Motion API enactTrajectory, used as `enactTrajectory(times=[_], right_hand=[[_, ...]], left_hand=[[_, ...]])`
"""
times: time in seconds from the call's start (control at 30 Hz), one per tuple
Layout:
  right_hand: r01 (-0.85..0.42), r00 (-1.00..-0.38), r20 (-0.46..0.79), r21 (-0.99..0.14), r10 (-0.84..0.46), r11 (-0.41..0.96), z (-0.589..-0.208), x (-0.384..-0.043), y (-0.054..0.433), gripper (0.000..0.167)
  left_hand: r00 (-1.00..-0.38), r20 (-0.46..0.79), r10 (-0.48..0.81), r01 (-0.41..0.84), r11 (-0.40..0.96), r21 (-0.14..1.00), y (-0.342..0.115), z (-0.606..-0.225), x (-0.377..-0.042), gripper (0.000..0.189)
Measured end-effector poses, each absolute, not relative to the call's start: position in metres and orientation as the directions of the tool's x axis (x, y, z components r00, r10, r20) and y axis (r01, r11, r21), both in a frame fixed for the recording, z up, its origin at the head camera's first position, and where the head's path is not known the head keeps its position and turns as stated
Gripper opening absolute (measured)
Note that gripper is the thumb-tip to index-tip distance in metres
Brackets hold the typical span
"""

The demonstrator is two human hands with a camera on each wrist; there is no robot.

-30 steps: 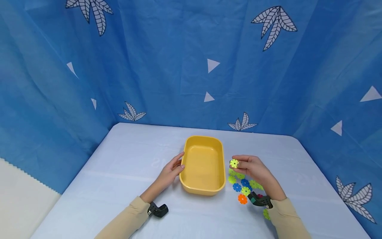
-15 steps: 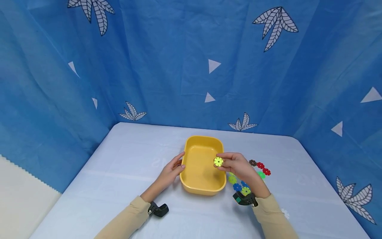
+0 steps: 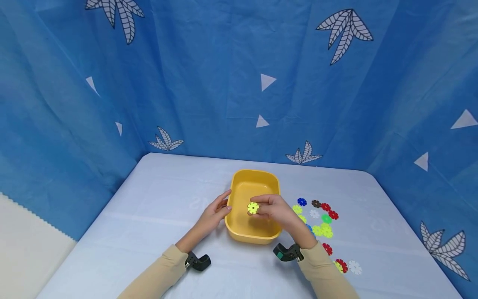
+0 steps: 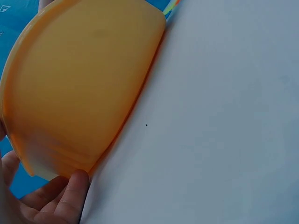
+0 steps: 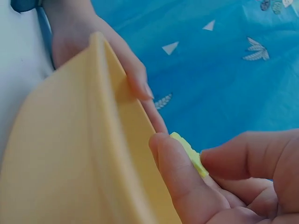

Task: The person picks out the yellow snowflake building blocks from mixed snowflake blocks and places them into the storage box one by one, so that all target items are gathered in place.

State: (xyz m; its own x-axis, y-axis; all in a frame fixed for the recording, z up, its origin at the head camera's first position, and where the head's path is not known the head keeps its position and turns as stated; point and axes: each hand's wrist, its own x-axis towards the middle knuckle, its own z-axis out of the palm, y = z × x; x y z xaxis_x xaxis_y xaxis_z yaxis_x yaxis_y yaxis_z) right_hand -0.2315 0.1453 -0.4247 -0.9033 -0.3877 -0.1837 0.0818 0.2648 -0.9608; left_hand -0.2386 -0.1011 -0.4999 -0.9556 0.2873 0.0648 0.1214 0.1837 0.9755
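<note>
A yellow plastic bin stands on the table in the head view. Against its left wall rests my left hand, the fingers fairly straight along the outside and the thumb tip at the rim. My right hand is over the bin's interior, pinching a yellow-green snowflake disc between thumb and fingers. Seen from the right wrist, the same disc appears edge-on between the fingertips, just beyond the bin's rim. The left wrist view shows fingers touching the bin's outer side.
Several loose snowflake discs lie to the right of the bin, among them a dark blue disc, a brown disc, a green disc and a white disc. A blue patterned curtain hangs behind the white table.
My right hand has moved left from above the loose discs to over the bin, carrying the yellow-green disc. The left hand and the bin have stayed in place.
</note>
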Motion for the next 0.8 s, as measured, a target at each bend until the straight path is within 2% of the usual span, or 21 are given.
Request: enactTrajectory(times=[0.13,0.47,0.8], right_hand=[[0.077,-0.911,-0.195,-0.946,-0.364,0.314,-0.428,-0.232,0.134,0.041],[0.087,-0.91,-0.214,-0.937,-0.356,0.34,-0.436,-0.231,0.111,0.041],[0.065,-0.909,-0.227,-0.905,-0.348,0.421,-0.443,-0.228,0.107,0.043]], left_hand=[[-0.954,0.066,0.292,0.123,0.181,0.976,-0.101,-0.5,-0.239,0.06],[-0.952,0.074,0.296,0.131,0.179,0.975,-0.102,-0.5,-0.238,0.06],[-0.952,0.066,0.298,0.127,0.191,0.973,-0.1,-0.501,-0.238,0.06]])
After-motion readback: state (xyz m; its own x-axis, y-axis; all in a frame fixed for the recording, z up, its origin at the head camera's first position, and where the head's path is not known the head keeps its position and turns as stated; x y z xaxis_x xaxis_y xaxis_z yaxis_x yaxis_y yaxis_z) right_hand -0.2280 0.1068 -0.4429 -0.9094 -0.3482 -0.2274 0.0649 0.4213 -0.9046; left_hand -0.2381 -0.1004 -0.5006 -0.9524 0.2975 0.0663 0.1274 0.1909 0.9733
